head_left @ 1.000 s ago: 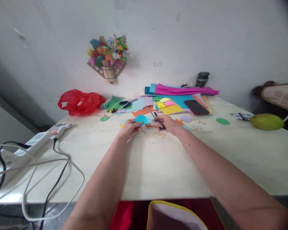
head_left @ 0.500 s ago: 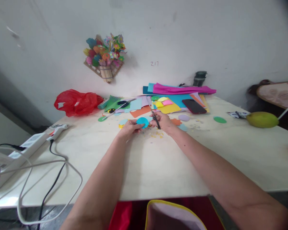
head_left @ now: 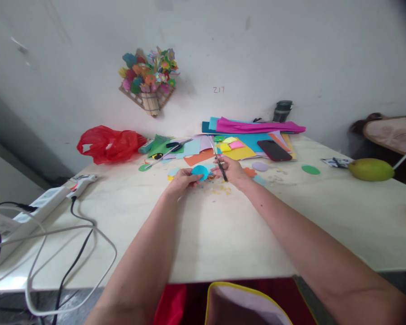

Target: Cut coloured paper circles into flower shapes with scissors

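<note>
Pinched in my left hand (head_left: 184,181) is a blue paper disc (head_left: 200,172), held just above the table. My right hand (head_left: 232,171) is closed around scissors (head_left: 220,168) with dark handles, whose blades point away toward the back. A small gap separates the scissors from the disc. Small yellow paper scraps (head_left: 223,188) lie on the table below the hands. Close by my right hand rest an orange paper flower (head_left: 249,172) and a lilac disc (head_left: 260,166).
Coloured sheets (head_left: 242,151) and a phone (head_left: 274,150) lie at the back. A red plastic bag (head_left: 110,144) and second scissors (head_left: 174,146) sit left of them. Power strips (head_left: 42,205) and cables occupy the left edge. A green disc (head_left: 310,169) and green fruit (head_left: 370,170) are right.
My right hand and the scissors have shifted slightly right, widening the gap to the disc. My left hand still holds the disc, almost unmoved.
</note>
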The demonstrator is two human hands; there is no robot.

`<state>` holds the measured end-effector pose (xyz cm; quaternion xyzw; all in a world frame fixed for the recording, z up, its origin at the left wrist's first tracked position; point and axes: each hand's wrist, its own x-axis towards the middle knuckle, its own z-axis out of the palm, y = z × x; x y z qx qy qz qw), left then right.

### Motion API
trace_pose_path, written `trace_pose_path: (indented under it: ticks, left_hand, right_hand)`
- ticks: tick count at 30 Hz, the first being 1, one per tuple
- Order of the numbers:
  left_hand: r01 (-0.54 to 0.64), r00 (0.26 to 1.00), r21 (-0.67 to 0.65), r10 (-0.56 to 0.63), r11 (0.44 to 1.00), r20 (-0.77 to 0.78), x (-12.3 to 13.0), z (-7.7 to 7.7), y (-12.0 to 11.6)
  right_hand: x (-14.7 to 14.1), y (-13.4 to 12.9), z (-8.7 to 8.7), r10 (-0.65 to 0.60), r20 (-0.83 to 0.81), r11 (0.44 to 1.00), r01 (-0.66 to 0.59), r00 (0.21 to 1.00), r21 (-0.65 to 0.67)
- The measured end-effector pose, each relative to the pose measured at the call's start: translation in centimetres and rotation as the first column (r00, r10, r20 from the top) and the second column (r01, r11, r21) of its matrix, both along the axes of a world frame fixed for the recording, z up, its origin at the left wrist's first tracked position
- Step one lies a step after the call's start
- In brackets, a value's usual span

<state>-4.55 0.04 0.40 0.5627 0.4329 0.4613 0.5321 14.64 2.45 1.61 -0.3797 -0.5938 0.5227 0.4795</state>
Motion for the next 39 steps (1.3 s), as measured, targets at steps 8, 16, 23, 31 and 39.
trace_pose_path:
  ticks: [8,16,23,31,39]
  left_hand:
    - [0.006,0.998,0.038,-0.004,0.999,-0.064,0.3,0.1,-0.1]
    - [-0.006,0.996,0.041,0.01,0.999,-0.093,0.0,0.0,0.0]
    - [0.029,0.994,0.038,-0.025,0.999,-0.106,0.1,0.3,-0.2]
    - [0.07,0.993,-0.014,-0.071,0.997,-0.089,0.7,0.3,-0.4]
    - [-0.042,0.99,-0.005,0.043,0.999,0.133,0.4,0.2,-0.2]
  right_hand:
    - [-0.3,0.0,-0.5,0.018,0.083,0.995,-0.026,0.996,0.093]
    - [-0.2,0.8,-0.9,-0.034,0.098,0.994,0.024,0.995,0.104]
    - [-0.1,0.0,-0.5,0.003,0.058,0.999,-0.005,0.998,0.034]
    - [-0.6,-0.3,-0.6,0.043,0.059,0.994,-0.049,0.997,0.098]
    - [-0.5,-0.9,0.2,0.01,0.068,1.0,-0.011,0.998,0.024]
